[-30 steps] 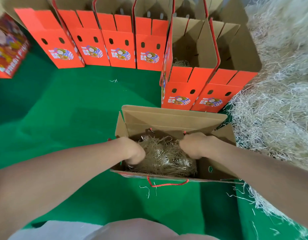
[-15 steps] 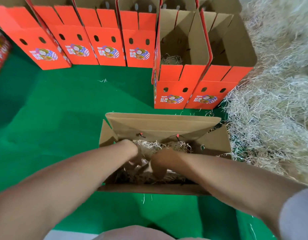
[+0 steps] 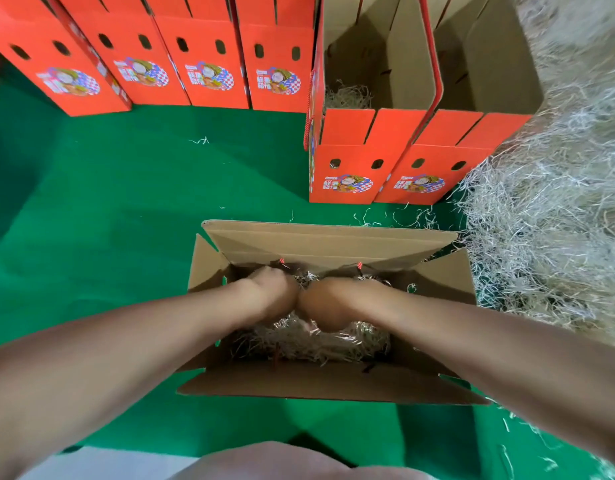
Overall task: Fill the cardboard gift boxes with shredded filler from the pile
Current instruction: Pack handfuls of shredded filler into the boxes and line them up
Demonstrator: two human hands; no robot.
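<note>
From the head camera, my one view, both hands are down inside the open box (image 3: pixel 327 242) right in front of me on the green cloth (image 3: pixel 108 202). The left hand (image 3: pixel 271 292) and right hand (image 3: pixel 328 306) sit side by side, touching, on the shredded filler (image 3: pixel 309 344). The fingers are buried in the strands or hidden by the backs of the hands, so I cannot tell if they are spread or gripping a wad.

I judge this box partly filled: the filler covers the bottom but lies well below the rim. The pile (image 3: pixel 558 220) is just to the right, plenty left. Behind, one standing red box (image 3: pixel 351 168) shows a small tuft inside; its neighbour (image 3: pixel 434 168) shows none that I can see. The row of red boxes (image 3: pixel 209 74) at the back left hides its insides.
</note>
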